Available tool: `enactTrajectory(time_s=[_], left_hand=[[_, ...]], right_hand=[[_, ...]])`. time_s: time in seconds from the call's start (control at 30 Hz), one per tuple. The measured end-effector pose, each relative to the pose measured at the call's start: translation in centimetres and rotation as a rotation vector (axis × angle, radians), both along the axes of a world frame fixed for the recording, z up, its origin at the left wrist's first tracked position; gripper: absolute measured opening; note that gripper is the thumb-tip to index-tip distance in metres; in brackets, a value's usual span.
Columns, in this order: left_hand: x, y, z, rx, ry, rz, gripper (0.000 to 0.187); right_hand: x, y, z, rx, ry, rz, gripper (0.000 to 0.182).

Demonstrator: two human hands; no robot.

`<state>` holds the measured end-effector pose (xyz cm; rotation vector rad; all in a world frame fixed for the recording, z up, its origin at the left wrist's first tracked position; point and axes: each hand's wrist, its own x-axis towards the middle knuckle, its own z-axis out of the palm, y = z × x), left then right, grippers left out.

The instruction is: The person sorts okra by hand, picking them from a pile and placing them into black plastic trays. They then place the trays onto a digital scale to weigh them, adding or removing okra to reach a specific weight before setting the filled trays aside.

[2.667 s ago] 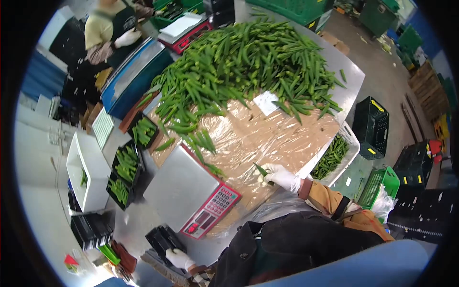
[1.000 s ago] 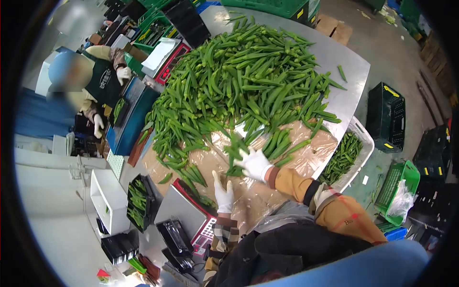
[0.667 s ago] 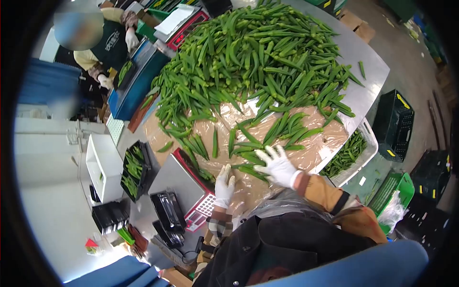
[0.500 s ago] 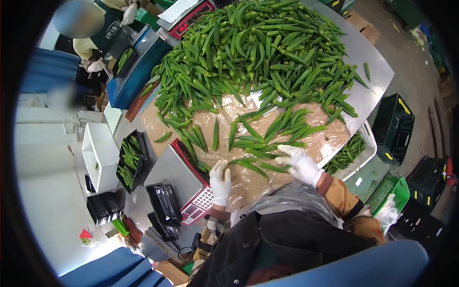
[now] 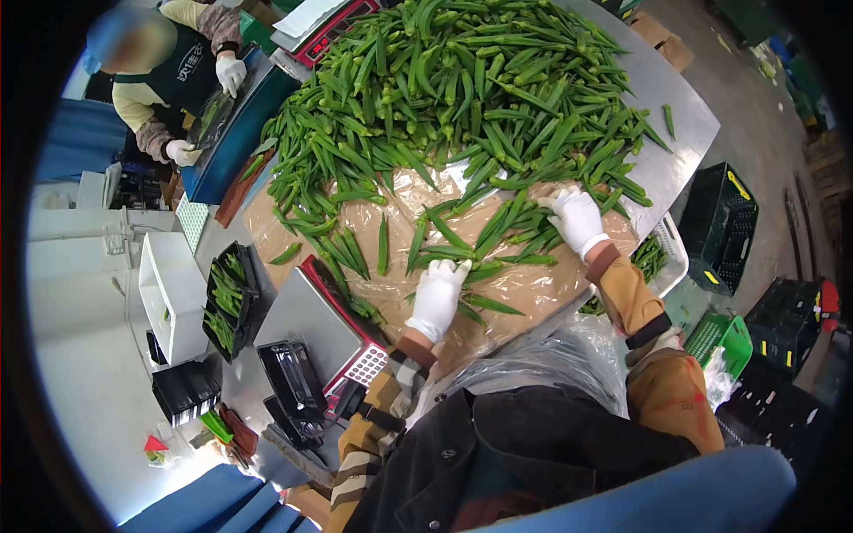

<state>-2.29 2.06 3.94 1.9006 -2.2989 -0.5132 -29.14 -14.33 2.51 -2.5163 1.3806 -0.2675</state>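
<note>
A big heap of green okra (image 5: 462, 80) covers the far part of the table, with loose pods spread over the plastic-covered brown sheet (image 5: 400, 293) nearer me. My left hand (image 5: 438, 298), in a white glove, is at the near edge of the loose pods; its fingers are closed together around the end of an okra pod (image 5: 484, 271). Farther right and higher up, my right hand (image 5: 576, 218), also gloved, reaches over pods at the heap's lower edge. Its fingers are stretched out and slightly apart, touching okra.
Left of the sheet stands a red-framed scale (image 5: 306, 324) with black trays (image 5: 291, 377) beside it. A black tray of okra (image 5: 229, 298) sits farther left. Across the table a co-worker (image 5: 178, 71) handles a tray near another scale (image 5: 333, 31). Crates (image 5: 721, 226) stand on the floor at right.
My left hand has moved right and away from me, from beside the scale to the loose pods. My right hand has moved up to the heap's edge. The co-worker has leaned further into view.
</note>
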Motion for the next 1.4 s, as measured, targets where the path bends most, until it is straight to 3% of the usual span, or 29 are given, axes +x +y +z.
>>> enactTrajectory(time_s=[0.1, 0.23, 0.33, 0.43, 0.47, 0.53, 0.57, 0.67, 0.7, 0.8, 0.93, 0.97, 1.1, 1.2, 1.3, 1.4], left_hand=[[1.2, 2.0, 1.0, 0.062, 0.153, 0.095, 0.042], [1.7, 3.1, -1.5, -0.001, 0.285, 0.114, 0.042], [0.6, 2.6, -0.9, 0.04, 0.202, 0.111, 0.04], [1.6, 2.9, -1.6, -0.082, 0.361, 0.191, 0.036], [2.1, 3.2, -0.9, -0.127, 0.428, 0.297, 0.033], [3.3, 3.2, 1.3, 0.01, 0.671, 0.565, 0.034], [3.8, 3.5, 1.8, -0.061, 0.592, 0.528, 0.035], [4.2, 5.1, 0.4, -0.098, 0.252, 0.296, 0.037], [3.6, 5.6, 0.0, -0.016, 0.117, 0.252, 0.041], [2.4, 6.8, -1.3, 0.04, 0.036, 0.236, 0.04], [2.7, 7.0, 0.4, 0.085, -0.066, 0.149, 0.045], [2.7, 7.3, 0.5, 0.103, -0.098, 0.133, 0.045], [2.7, 8.3, 0.1, 0.113, -0.137, 0.057, 0.042], [2.7, 7.5, 0.8, 0.1, -0.104, 0.172, 0.04], [2.7, 4.1, 1.5, -0.004, -0.039, 0.215, 0.042], [2.4, 0.4, 1.4, -0.104, -0.042, 0.117, 0.038]], right_hand=[[-2.6, 0.8, 0.3, 0.131, -0.157, -0.153, 0.03], [-3.1, 2.0, 1.7, 0.79, -0.792, -0.362, 0.03], [-2.9, 3.0, 0.3, 0.939, -1.001, -0.455, 0.03], [-3.1, 3.6, 0.8, 0.752, -0.875, -0.45, 0.028], [-3.2, 3.8, 0.8, 0.678, -0.819, -0.449, 0.027], [-3.3, 4.5, 0.8, 0.388, -0.618, -0.219, 0.026], [-3.2, 4.9, 0.7, 0.242, -0.517, -0.107, 0.027], [-2.4, 7.1, -0.6, 0.216, -0.224, 0.147, 0.031], [-1.6, 7.8, -0.7, 0.216, -0.1, 0.165, 0.032], [0.0, 9.0, -1.3, 0.155, 0.076, 0.105, 0.033], [-0.2, 9.6, -0.5, 0.26, -0.089, 0.23, 0.033], [-0.3, 9.7, 0.5, 0.389, -0.062, 0.222, 0.032], [-2.0, 7.2, 2.8, 0.155, -0.02, 0.183, 0.034], [-4.3, 5.1, 0.8, -0.057, 0.112, 0.167, 0.033], [-4.6, 4.4, -1.8, -0.111, 0.295, 0.161, 0.03], [-3.6, 4.7, -0.9, -0.031, 0.244, 0.09, 0.029]])
